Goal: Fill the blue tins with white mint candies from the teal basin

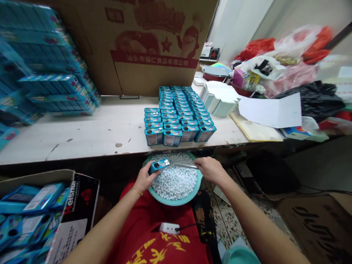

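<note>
Over a teal basin [158,197] of small white pellets [176,183], my left hand [147,176] holds a small blue box [157,165] with a dark round hole and white pellets at its right end. My right hand [210,168] is closed around the end of a shiny metal scoop [185,165], whose far end reaches left toward the box. On the table's front part, rows of similar blue boxes [172,137] stand upright with their tops showing; a few have white pellets on top.
A white table [90,135] spans the view. Stacked blue packs [60,91] are at left, a large cardboard box [154,79] behind. White cards [220,97], paper and plastic bags [297,73] lie right. An open carton [74,205] of blue boxes stands lower left.
</note>
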Available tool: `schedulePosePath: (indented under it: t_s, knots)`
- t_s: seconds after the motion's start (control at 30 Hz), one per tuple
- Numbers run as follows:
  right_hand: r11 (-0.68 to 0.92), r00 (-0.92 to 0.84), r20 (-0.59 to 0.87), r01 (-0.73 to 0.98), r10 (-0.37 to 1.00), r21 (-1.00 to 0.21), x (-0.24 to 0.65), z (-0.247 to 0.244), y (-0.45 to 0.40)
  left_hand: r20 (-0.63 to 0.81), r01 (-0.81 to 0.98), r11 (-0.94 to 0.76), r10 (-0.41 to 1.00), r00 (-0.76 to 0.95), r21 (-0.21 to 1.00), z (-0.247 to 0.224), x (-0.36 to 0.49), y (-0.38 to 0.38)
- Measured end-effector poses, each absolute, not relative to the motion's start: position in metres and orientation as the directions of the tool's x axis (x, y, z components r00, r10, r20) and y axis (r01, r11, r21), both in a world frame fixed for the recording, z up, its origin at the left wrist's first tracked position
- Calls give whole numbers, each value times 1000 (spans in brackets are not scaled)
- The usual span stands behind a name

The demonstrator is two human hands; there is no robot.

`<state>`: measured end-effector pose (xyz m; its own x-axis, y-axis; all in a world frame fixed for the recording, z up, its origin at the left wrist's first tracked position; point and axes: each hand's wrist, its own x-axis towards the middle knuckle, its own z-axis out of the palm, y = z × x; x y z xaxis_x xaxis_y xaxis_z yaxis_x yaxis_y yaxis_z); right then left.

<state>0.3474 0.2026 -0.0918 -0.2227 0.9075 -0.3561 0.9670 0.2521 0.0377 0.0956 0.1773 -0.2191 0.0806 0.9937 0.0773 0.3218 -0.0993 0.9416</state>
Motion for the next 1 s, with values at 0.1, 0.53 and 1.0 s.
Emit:
schedulePosePath:
  t_s: [0.1,0.53,1.0]
  knots:
    - [188,-189,-389,981,902,-40,371,-139,191,46,290,-58,998,49,955,-215,93,178]
    - [177,-400,-198,724,895,-666,364,-203,88,37,323,-23,999,-35,946,-229,71,153]
    - [-5,-555,-625,745,549,-667,295,-269,74,13,365,8,998,-54,931,-212,55,126]
